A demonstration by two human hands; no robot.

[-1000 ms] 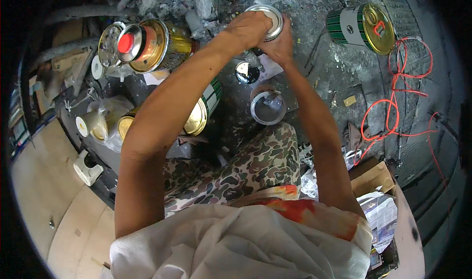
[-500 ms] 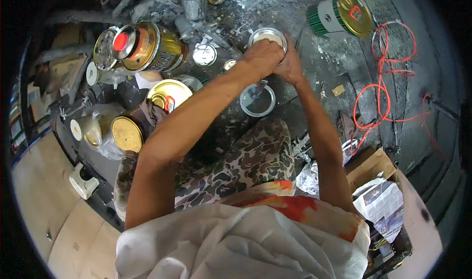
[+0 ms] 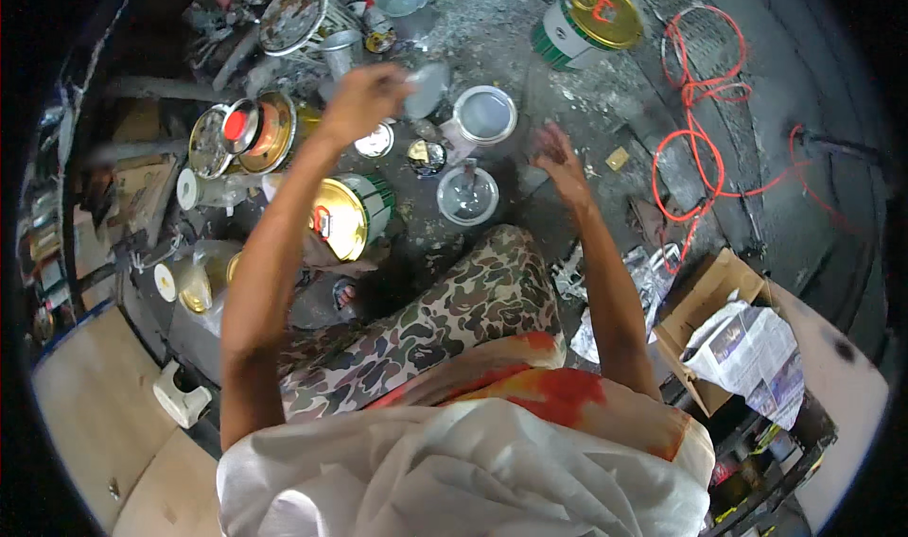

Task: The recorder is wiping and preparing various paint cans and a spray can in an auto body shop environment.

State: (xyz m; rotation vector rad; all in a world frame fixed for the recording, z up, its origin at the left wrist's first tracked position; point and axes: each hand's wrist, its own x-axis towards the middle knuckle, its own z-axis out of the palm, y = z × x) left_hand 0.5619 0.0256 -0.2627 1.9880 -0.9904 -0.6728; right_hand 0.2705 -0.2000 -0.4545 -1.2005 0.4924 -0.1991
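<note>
Near: newspaper (image 3: 752, 355) on carton (image 3: 678, 334), print illegible. Clear tub (image 3: 468, 222) btwn knee (image 3: 520, 282) & open can (image 3: 514, 121). R hand (image 3: 562, 163) by can, fingers loose, empty; L hand (image 3: 362, 104) grips blurry grey lid (image 3: 428, 89) in fingers. Far: green pail (image 3: 586, 28), pale label (image 3: 570, 43) w/ dark emblem (image 3: 560, 34).

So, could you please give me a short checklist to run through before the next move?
1. Open tin uncovered: ok; grey contents show.
2. Grey disc in left hand: ok; held near its edge, though blurred.
3. Right hand empty: cannot tell; too blurred.
4. Space beside the tin free: not ok; a clear round tub stands close.
5. Red hose apart from both hands: ok; it lies off to the right.
</note>
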